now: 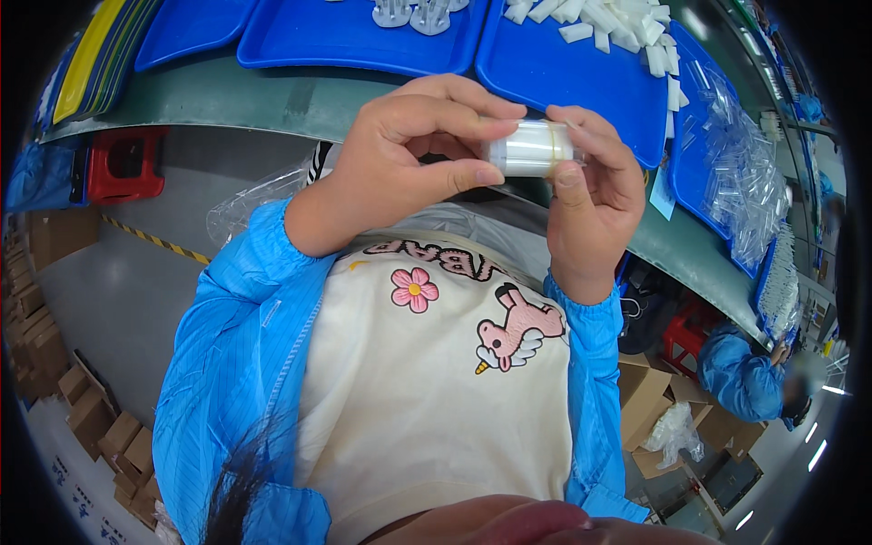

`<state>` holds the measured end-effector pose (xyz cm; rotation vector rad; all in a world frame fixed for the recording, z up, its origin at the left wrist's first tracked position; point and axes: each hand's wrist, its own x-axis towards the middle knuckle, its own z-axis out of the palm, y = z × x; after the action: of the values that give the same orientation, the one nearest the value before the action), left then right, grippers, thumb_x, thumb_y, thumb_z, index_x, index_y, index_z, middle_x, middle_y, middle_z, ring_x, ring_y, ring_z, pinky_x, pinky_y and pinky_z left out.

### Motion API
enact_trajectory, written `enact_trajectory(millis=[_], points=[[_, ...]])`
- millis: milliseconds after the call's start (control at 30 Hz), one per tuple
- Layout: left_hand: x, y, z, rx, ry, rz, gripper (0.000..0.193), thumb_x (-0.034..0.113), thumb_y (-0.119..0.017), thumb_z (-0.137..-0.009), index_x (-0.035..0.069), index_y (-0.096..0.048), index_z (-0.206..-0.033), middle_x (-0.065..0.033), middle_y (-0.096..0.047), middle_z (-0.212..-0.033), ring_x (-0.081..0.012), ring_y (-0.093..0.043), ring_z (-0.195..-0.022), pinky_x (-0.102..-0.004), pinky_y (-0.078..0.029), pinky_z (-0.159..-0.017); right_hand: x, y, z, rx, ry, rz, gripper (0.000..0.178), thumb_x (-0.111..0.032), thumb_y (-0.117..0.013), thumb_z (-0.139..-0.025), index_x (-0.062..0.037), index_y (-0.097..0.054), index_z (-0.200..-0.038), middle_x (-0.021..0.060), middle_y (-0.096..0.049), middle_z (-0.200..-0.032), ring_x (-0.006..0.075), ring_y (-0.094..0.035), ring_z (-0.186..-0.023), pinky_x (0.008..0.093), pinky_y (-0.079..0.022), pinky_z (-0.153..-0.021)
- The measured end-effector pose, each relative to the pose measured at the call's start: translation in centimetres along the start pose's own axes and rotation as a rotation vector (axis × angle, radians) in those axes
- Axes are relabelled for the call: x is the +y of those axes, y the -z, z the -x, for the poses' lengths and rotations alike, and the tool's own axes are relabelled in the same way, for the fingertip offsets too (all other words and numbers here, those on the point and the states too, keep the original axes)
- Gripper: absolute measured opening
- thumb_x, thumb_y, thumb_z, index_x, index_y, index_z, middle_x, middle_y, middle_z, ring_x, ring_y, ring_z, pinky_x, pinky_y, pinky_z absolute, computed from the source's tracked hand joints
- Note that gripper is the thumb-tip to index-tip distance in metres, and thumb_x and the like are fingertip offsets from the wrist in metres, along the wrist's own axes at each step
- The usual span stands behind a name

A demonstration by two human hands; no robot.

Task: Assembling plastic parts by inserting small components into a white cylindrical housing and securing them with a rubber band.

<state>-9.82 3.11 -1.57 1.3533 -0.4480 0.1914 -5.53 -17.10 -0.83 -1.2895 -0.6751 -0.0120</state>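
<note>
A short clear plastic cylinder [525,150] with white material inside lies sideways between my two hands, above the table's near edge. Round it, toward the right end, runs a thin yellowish band. My left hand [411,145] grips the left end with thumb and fingertips. At the other end my right hand [595,186] closes its thumb and fingers on the cylinder. The fingers partly cover both ends. Just beyond my hands is a blue tray [572,86] with many short white pieces [618,23] heaped at its far side.
Another blue tray [363,45] holds clear round parts [429,15]. To the right, clear tubes [740,173] fill a tray. A red stool [127,165] and cardboard boxes [59,236] stand at left; a co-worker in blue [740,372] sits at right.
</note>
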Motion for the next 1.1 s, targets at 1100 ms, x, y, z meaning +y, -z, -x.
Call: enact_trajectory(millis=[1100], points=[[-0.2,-1.2,-0.2,0.045,0.083,0.197,0.053,0.015,-0.081,-0.076,0.002,-0.059,-0.123,-0.0128,-0.049,-0.128,-0.0202,-0.058,-0.106,-0.0307,-0.057,-0.083,-0.7,-0.6,0.2,0.006,0.052,0.124,0.038,0.001,-0.070,-0.082,-0.0001,-0.055,-0.117,0.0166,-0.049,-0.125,0.0221,-0.052,-0.115,0.0351,-0.048,-0.096]])
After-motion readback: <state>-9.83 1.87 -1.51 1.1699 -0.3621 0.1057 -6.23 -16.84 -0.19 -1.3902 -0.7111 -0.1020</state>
